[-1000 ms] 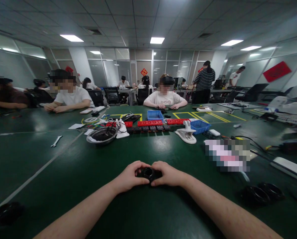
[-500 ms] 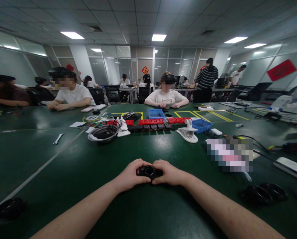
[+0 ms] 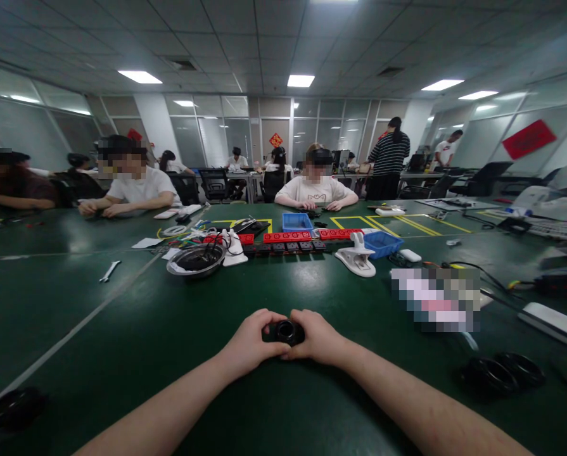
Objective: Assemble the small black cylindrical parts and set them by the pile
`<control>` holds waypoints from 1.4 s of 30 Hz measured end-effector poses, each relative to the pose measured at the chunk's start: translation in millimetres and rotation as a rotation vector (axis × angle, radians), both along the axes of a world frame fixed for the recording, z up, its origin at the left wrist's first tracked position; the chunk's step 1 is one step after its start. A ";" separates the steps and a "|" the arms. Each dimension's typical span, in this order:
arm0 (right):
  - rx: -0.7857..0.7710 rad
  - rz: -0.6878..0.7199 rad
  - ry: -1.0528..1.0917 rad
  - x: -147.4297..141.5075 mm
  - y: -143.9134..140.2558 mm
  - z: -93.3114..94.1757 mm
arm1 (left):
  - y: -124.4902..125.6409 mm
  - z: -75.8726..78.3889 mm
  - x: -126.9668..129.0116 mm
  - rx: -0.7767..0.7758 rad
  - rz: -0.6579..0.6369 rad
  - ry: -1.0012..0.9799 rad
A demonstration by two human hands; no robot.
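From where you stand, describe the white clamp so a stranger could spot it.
On the green table, follow the row of red blocks to its right end. The white clamp sits there, beside a blue bin, the only white thing with an upright handle.

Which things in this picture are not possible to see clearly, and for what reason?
- Black ring-shaped part, head view: left hand and right hand cover its sides, so its full shape is hidden.
- Pixelated patch: blurring hides what lies there.
- Black rings at right: dark and distorted near the edge, details unclear.
- Metal bowl: contents too small to tell.
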State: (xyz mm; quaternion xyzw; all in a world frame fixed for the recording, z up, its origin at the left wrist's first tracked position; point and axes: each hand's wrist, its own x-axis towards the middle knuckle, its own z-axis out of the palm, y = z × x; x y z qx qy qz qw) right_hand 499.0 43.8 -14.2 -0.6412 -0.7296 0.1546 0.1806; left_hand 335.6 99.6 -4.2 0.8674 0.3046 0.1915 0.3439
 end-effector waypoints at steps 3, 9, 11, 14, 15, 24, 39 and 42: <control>0.061 -0.222 -0.120 -13.7 -1.1 -4.8 | -6.6 -2.3 4.3 0.100 0.185 0.003; 0.128 -0.250 -0.142 -20.3 -4.4 -6.9 | -5.4 -2.9 6.4 0.153 0.173 -0.047; 0.143 -0.133 -0.049 -15.1 -5.0 -4.9 | -1.3 -1.0 3.6 0.121 0.092 -0.047; 0.107 0.066 0.074 -4.2 -4.0 -0.8 | 4.1 1.9 -1.6 0.060 -0.032 -0.031; 0.077 0.119 0.096 -0.3 -3.2 0.6 | 5.3 2.7 -3.0 0.038 -0.062 -0.026; -0.026 0.319 0.170 15.7 3.4 4.9 | 8.4 4.9 -5.6 -0.047 -0.154 0.008; -0.035 0.331 0.178 15.4 3.8 5.1 | 6.4 3.4 -5.5 -0.063 -0.138 -0.018; -0.043 0.339 0.178 15.5 4.0 5.7 | 6.3 3.8 -5.5 -0.061 -0.138 -0.004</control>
